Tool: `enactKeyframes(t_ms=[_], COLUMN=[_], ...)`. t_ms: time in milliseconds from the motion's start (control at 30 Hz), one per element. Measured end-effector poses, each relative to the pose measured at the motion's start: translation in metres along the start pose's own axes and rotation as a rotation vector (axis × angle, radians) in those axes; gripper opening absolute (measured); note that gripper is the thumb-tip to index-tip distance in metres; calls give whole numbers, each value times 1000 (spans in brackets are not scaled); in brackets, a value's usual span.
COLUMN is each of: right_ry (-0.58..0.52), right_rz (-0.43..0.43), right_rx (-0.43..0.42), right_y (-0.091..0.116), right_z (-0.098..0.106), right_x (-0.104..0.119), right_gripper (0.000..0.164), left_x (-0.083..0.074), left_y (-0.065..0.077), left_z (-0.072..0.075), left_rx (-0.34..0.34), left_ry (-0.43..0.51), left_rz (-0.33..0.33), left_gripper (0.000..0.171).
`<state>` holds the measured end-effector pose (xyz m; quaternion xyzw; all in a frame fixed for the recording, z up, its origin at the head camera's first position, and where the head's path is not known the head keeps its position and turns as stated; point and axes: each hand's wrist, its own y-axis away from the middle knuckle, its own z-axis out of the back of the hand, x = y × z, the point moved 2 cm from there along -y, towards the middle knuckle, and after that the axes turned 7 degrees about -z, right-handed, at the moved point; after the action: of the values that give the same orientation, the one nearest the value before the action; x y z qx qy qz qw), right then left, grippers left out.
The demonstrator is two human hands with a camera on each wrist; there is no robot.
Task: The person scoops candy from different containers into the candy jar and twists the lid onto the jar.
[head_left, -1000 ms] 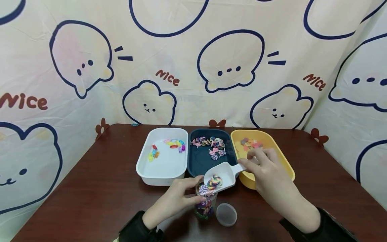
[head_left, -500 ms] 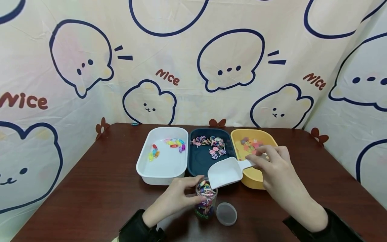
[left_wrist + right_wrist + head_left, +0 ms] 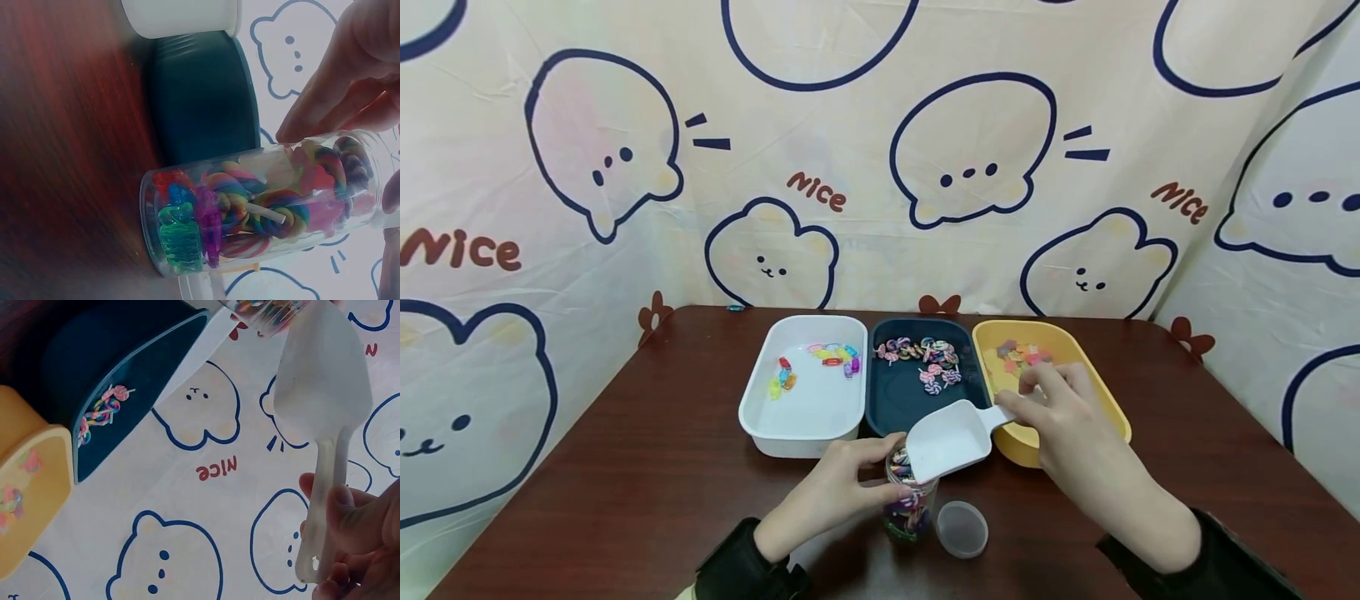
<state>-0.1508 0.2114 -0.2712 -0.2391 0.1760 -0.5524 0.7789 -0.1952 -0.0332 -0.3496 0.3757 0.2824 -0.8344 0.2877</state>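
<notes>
My left hand (image 3: 835,493) grips a clear jar (image 3: 294,206) near its rim, with thumb and fingers on either side. Inside the jar lie swirled lollipop pieces (image 3: 284,212) above green, purple and red translucent pieces (image 3: 181,234). My right hand (image 3: 1078,442) holds a white scoop (image 3: 946,440) by its handle. The scoop's front edge is right at the jar's mouth, covering part of it, and its bowl shows bare white in the head view. Beside the jar's base, on the table, lies a round translucent lid (image 3: 962,530).
Behind the hands stand a white tray (image 3: 808,427) with colourful translucent pieces, a dark blue tray (image 3: 891,404) with swirled lollipops and a yellow tray (image 3: 1108,400) with pastel pieces. The brown table (image 3: 625,467) meets a printed curtain (image 3: 865,150) at the back.
Swirled candies left the scoop and now lie in the jar. My right hand drew the scoop up and right, then brought it back to the jar's mouth. My left hand stayed put.
</notes>
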Motion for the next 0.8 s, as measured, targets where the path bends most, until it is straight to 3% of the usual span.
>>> enactKeyframes(t_ms=[200, 333, 500, 600, 667, 800], right_ry=[-8, -71, -127, -147, -156, -155], right_rz=[22, 11, -27, -13, 4, 47], right_rx=[-15, -38, 71, 156, 215, 341], right_y=[-5, -15, -36, -53, -67, -93], right_z=[0, -1, -6, -13, -19, -35], right_x=[-6, -8, -5, 2, 8, 21], right_gripper=[46, 33, 21, 20, 19, 17], left_x=[1, 3, 6, 10, 13, 25], left_y=[1, 4, 11, 16, 19, 29], left_z=[2, 8, 23, 35, 45, 69], left_rx=[0, -5, -59, -166, -257, -379], left_ry=[-14, -25, -31, -125, -256, -530], left_rz=[-4, -42, -46, -8, 35, 199], left_gripper=[64, 64, 53, 43, 37, 37])
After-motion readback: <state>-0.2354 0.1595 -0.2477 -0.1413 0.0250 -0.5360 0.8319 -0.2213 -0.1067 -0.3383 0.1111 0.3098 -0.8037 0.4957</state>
